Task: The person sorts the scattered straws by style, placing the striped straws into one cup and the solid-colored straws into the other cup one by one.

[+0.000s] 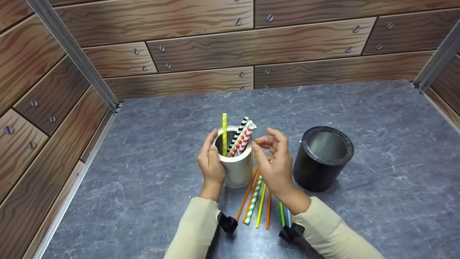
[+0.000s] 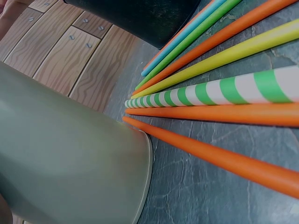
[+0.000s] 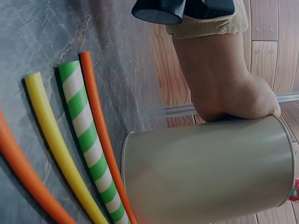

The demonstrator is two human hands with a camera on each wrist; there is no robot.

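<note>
A white cylindrical cup (image 1: 238,173) stands on the table with several paper straws leaning in it: a yellow-and-white straw (image 1: 224,133), a black-and-white striped straw (image 1: 238,133) and red-and-white ones (image 1: 246,138). My left hand (image 1: 211,165) holds the cup's left side near the rim, thumb in front and fingers reaching behind. On the other side my right hand (image 1: 276,167) hovers by the rim with fingers loosely bent and nothing visible between them. Loose straws lie in front of the cup, among them a green-and-white striped straw (image 2: 205,93) and a yellow straw (image 3: 56,135).
To the right stands a black cylindrical cup (image 1: 320,176). Several plain orange, green and blue straws lie under and beside my right forearm, such as an orange straw (image 1: 268,208). Wood-patterned panels (image 1: 201,54) wall in the grey marbled table (image 1: 143,162).
</note>
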